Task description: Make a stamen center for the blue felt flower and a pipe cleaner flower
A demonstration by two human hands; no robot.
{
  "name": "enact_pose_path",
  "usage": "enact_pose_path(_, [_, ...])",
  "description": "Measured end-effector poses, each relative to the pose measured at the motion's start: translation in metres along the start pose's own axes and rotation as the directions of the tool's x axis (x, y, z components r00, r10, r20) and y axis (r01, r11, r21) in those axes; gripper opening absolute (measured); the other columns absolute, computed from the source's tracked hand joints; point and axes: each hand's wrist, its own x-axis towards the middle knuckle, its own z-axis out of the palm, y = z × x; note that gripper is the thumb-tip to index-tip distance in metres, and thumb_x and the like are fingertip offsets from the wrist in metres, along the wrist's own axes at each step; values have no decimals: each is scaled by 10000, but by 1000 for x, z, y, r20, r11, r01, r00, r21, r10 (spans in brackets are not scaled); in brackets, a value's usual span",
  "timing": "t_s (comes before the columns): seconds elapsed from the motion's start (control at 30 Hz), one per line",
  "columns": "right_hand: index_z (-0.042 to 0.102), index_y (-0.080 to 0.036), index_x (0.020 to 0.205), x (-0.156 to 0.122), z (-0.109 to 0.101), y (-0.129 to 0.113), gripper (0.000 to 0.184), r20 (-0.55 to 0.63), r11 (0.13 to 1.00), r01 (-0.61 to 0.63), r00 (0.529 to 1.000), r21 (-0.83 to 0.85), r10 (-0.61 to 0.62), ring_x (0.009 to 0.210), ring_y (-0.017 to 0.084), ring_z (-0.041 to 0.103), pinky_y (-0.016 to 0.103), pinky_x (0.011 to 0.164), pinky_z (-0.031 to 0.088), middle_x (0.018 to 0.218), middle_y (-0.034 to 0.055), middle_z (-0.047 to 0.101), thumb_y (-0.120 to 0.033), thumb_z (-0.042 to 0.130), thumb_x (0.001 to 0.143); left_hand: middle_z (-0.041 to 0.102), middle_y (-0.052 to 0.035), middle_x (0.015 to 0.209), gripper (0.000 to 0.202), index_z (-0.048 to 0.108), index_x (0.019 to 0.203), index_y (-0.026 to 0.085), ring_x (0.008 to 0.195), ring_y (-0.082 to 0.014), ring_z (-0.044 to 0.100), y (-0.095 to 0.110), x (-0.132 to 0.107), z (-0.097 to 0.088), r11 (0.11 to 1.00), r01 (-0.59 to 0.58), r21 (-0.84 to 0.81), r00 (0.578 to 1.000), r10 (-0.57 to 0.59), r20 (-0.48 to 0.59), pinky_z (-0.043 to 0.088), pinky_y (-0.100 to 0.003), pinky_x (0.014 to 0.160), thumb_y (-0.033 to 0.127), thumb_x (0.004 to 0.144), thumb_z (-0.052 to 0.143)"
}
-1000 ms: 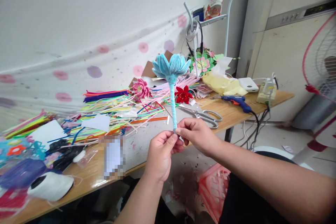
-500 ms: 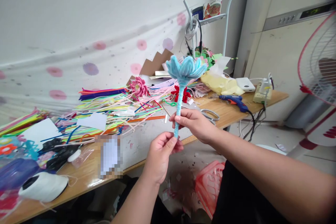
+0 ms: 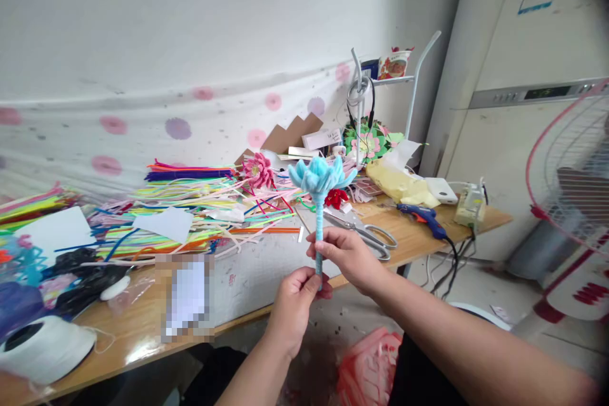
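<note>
A light blue pipe-cleaner flower (image 3: 320, 176) stands upright in front of me, its petals spread at the top and its stem wrapped in the same fuzzy blue. My left hand (image 3: 297, 298) pinches the bottom end of the stem. Just above it, my right hand (image 3: 340, 252) grips the stem between thumb and fingers. Behind the flower lie a small red flower (image 3: 335, 198) and a pair of scissors (image 3: 373, 236) on the table. A pink flower (image 3: 258, 170) rests on the heap of pipe cleaners.
Loose pipe cleaners (image 3: 190, 193) cover the left of the wooden table (image 3: 137, 323), with a white thread cone (image 3: 52, 349) at its near edge. A blue glue gun (image 3: 425, 219) and a power strip (image 3: 470, 206) lie right. A fan (image 3: 566, 203) stands beside the table.
The view has tilted up, so the table and wall things sit lower in the picture. The flower has dropped slightly, its bloom now facing a little less toward the right. Both hands keep their hold.
</note>
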Motion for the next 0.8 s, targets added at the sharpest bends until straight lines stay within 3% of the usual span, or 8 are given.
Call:
enact_pose_path(0.1, [655,-154,817,7,9,2,221,-9,989,28,1000,-142,-30,621,138,564,270,607,450,708,26,655,-356,590,754,679,-89,850,244,681,842,142,845,-237,607,-1,7,-22,994,-37,99,999,40,-24,459,-371,806,336,694,695])
enact_pose_path(0.17, [670,-159,799,16,18,5,199,-28,979,56,998,-198,-63,652,147,562,272,623,445,712,28,651,-339,609,738,664,-102,974,311,668,940,157,935,-256,585,1,9,-43,985,-82,152,989,99,-106,434,-390,852,324,681,705])
enact_pose_path(0.27, [674,-165,758,31,35,14,171,-45,965,79,995,-250,-93,632,139,535,258,600,427,678,17,629,-325,621,728,621,-121,1065,327,619,988,149,1019,-254,550,10,9,-74,970,-150,192,951,195,-240,388,-420,931,350,732,653])
enact_pose_path(0.33, [668,-164,726,41,49,23,159,-48,956,91,993,-278,-108,607,134,524,250,578,414,649,11,615,-316,619,724,588,-122,1141,360,578,1040,160,1093,-244,524,20,7,-88,959,-203,196,928,252,-274,360,-417,982,362,749,638])
enact_pose_path(0.4, [667,-160,726,48,66,34,145,-39,947,111,991,-301,-129,604,134,528,247,578,411,645,9,617,-295,616,722,555,-103,1221,471,520,1136,199,1149,-231,506,35,6,-94,951,-268,158,920,301,-251,343,-406,1017,354,720,677])
enact_pose_path(0.5, [665,-163,720,53,91,51,130,4,929,170,984,-328,-178,601,134,539,241,579,418,637,4,626,-276,602,730,525,-73,1275,755,405,1261,271,1168,-234,508,60,5,-95,923,-376,-87,919,359,-163,339,-416,1034,272,606,782])
enact_pose_path(0.6, [654,-169,685,57,111,65,178,38,905,233,971,-357,-235,608,147,558,249,587,438,615,5,631,-303,571,768,503,-52,1315,892,336,1315,339,1187,-248,499,76,5,-95,853,-424,-304,906,400,-142,401,-420,993,214,570,809])
enact_pose_path(0.8, [671,-206,721,61,127,77,170,102,845,325,945,-424,-312,846,229,630,312,712,497,742,52,698,-316,562,794,415,-38,1400,1044,279,1348,419,1228,-254,460,67,0,-110,841,-404,-360,915,375,-152,443,-403,967,148,509,838])
